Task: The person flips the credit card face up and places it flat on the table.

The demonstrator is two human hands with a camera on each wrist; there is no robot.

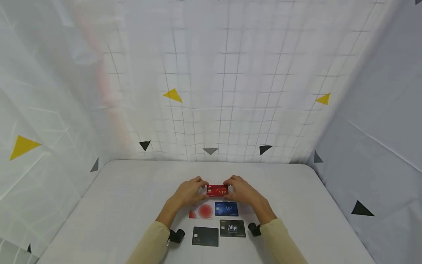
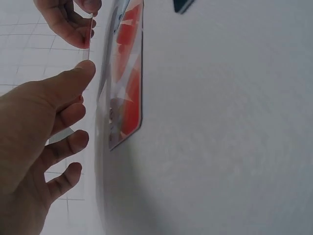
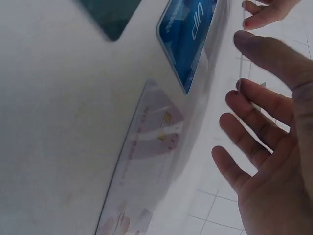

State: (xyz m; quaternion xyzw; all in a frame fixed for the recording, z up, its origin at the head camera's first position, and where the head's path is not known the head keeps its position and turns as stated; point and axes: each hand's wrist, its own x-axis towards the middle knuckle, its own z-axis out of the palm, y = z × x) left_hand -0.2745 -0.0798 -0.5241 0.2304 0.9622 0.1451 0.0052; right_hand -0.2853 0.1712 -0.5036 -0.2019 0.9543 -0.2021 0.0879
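A red VIP card (image 1: 217, 190) with a chip is held up between both hands above the white table. The left hand (image 1: 188, 193) pinches its left end with thumb and fingers, while the right hand (image 1: 243, 191) pinches the right end. Seen from the left wrist, the card shows only as a thin edge between the hands. Just below the hands lie a white card with red circles (image 1: 205, 211) and a blue VIP card (image 1: 226, 209). A pale, see-through-looking card (image 3: 146, 147) lies under the right hand, almost lost against the table in the head view.
Nearer the body lie a dark VIP card (image 1: 205, 236) and a black Vip card (image 1: 232, 228), between the forearms. White sheets with a grid and coloured triangles wall the table (image 1: 99, 216) at the back and sides. Black wrist-worn devices (image 1: 177, 236) sit beside the sleeves.
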